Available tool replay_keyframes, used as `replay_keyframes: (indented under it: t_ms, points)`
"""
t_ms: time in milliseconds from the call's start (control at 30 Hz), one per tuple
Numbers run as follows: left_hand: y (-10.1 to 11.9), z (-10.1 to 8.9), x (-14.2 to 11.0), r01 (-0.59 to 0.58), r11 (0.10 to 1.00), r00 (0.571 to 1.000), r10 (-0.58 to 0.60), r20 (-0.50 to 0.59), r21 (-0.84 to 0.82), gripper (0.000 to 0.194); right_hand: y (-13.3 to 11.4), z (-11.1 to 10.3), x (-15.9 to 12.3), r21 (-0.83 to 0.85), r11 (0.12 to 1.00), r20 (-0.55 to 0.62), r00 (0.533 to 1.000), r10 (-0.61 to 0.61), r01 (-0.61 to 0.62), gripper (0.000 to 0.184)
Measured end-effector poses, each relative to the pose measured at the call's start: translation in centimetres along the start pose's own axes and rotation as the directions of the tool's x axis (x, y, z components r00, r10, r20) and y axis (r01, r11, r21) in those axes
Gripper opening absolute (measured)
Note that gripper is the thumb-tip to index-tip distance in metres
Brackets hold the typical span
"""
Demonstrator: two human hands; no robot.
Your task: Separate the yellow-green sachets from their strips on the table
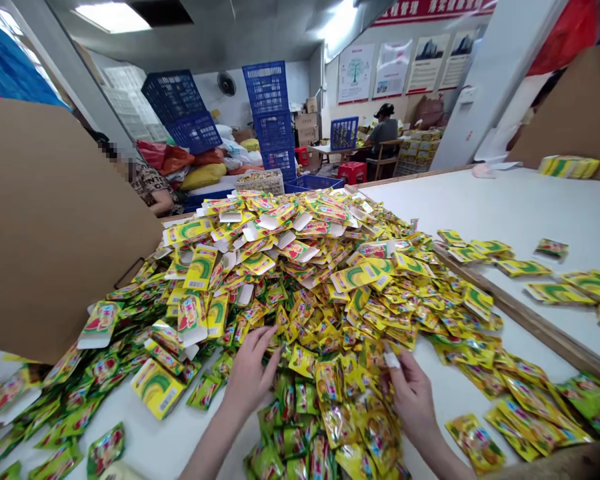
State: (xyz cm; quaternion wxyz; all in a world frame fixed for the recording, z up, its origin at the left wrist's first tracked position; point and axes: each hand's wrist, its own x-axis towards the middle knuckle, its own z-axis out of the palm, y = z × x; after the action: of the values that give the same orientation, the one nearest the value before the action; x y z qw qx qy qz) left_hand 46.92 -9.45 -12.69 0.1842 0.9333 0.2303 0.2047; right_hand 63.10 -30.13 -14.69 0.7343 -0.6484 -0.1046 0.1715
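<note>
Table [155,448] heaped with yellow sachets [300,280], left grip [247,377] open, right grip [413,400] closed on one, blue crates [270,100] behind

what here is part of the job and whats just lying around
Part of the job: left hand in the heap of yellow and green sachets; right hand apparently pinching a white-edged sachet; white table beneath them.

Lying about: stacked blue plastic crates; brown cardboard sheet; wall posters; red stool.

Left hand [250,377] spread on the near edge of this massive heap of yellow-and-green foil sachets [300,287], right hand [415,400] pinching one there, blue plastic crates [273,113] stacked behind the heap.
</note>
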Motion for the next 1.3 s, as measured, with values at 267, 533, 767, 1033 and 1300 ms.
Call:
replay_keyframes:
  t_ms: [267,533,767,1033,1300]
  points:
    - [1.5,2.0,1.5,0.009,0.998,0.994,-0.003,0.107,-0.057,0.038,-1.7,-1.2,0.1,0.064,0.982,0.118,0.978,0.172,-0.180,0.043]
    - [8.9,1.3,-2.7,0.293,0.697,0.953,-0.272,0.138,-0.655,0.047,-2.0,3.0,-2.4,-0.120,0.981,0.472,0.878,-0.080,0.154,0.028]
    - [8.0,3.4,-4.3,0.291,0.757,0.951,-0.294,0.092,-0.585,0.030,-1.6,4.4,-2.5,-0.020,0.945,0.706,0.665,0.245,-0.327,0.039]
    - [0.9,-5.5,8.1,-0.128,0.985,0.904,0.162,-0.395,0.112,0.033,-0.8,2.6,-1.8,0.068,0.943,0.547,0.803,0.237,-0.325,0.037]
    - [2.6,-7.3,7.3,-0.274,0.959,0.863,0.279,-0.421,0.072,0.019,-2.6,1.7,-3.2,0.094,0.977,0.584,0.805,0.102,-0.193,0.046]
